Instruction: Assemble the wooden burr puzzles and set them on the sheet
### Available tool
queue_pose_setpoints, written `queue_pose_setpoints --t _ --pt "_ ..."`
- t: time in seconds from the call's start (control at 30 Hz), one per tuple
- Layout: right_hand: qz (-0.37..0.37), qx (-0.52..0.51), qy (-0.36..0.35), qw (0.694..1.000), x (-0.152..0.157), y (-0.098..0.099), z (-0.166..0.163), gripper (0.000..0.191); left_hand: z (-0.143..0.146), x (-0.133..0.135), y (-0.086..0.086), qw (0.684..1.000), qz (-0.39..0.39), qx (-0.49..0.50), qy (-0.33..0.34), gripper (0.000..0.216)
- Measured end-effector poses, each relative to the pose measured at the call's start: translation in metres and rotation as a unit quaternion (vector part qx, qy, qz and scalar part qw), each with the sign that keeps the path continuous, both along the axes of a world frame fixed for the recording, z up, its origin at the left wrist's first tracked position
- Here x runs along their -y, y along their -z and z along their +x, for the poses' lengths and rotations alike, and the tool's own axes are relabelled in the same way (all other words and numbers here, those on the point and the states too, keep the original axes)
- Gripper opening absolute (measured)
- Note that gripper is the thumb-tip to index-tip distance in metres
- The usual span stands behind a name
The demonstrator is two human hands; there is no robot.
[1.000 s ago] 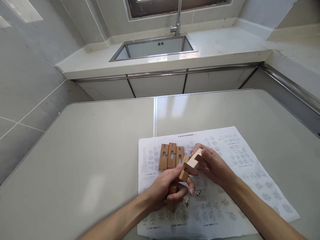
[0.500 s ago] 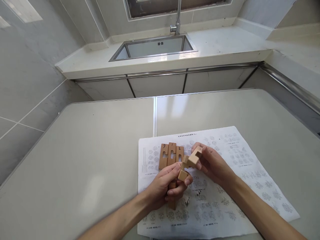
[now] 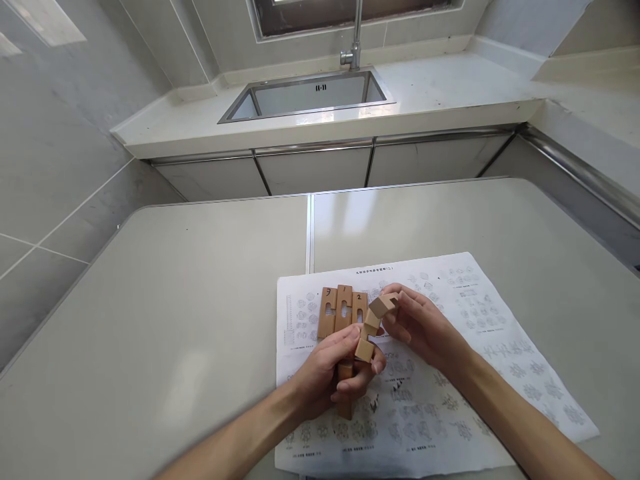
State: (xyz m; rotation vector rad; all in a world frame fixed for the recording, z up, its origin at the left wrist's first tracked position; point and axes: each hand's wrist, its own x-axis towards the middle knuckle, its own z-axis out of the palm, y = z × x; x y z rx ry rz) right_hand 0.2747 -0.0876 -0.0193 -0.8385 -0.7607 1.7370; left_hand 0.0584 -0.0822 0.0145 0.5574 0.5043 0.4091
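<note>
My left hand [image 3: 335, 367] is closed round a notched wooden puzzle piece [image 3: 365, 349], whose pale end faces up. A second notched wooden puzzle piece [image 3: 382, 307] is pinched in the fingers of my right hand [image 3: 417, 323], tilted and close against the first; I cannot tell whether they interlock. Just behind the hands lie three slotted wooden pieces side by side, marked 3 [image 3: 327, 310], 1 [image 3: 344, 307] and 2 [image 3: 359, 305]. Another wooden piece [image 3: 345, 408] shows partly below my left hand, mostly covered by it.
Beneath everything is a printed sheet [image 3: 480, 400] with many small puzzle drawings, lying on a pale table [image 3: 225, 267] with a seam down its middle. Beyond the table's far edge stands a counter [image 3: 435, 87] with a sink [image 3: 310, 100] and a faucet [image 3: 355, 53].
The piece in my right hand has been turned and shifted slightly left, so a different face shows. My left hand and its piece have hardly moved.
</note>
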Motion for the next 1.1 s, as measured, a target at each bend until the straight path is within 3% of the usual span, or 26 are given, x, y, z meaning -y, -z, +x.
queue_pose_setpoints --t 0.3,0.57,0.7,0.8,0.87,0.97,1.1 --pt "0.013 0.006 -0.008 1.0 0.0 0.0 0.002 0.033 -0.004 -0.002 0.002 0.998 -0.054 0.025 -0.023 0.036" --pt "0.006 -0.029 -0.031 0.999 -0.002 -0.003 0.002 0.032 0.0 0.0 0.006 0.988 -0.068 0.069 -0.124 0.031" --pt "-0.012 -0.098 -0.19 0.977 0.002 -0.002 0.003 0.026 -0.001 0.0 0.002 0.984 -0.087 0.078 -0.137 0.028" --pt "-0.042 -0.145 -0.34 0.928 0.006 -0.003 0.005 0.035 -0.001 0.0 0.0 0.981 -0.105 0.068 -0.147 0.029" --pt "-0.068 -0.163 -0.404 0.898 0.009 -0.004 0.008 0.043 -0.001 0.0 -0.001 0.98 -0.108 0.065 -0.154 0.029" --pt "-0.076 -0.168 -0.454 0.872 0.011 -0.005 0.011 0.052 0.0 0.0 -0.002 0.977 -0.115 0.069 -0.166 0.027" --pt "0.007 -0.108 -0.445 0.889 0.01 -0.003 0.01 0.058 -0.002 -0.001 0.001 0.973 -0.132 0.075 -0.174 0.024"
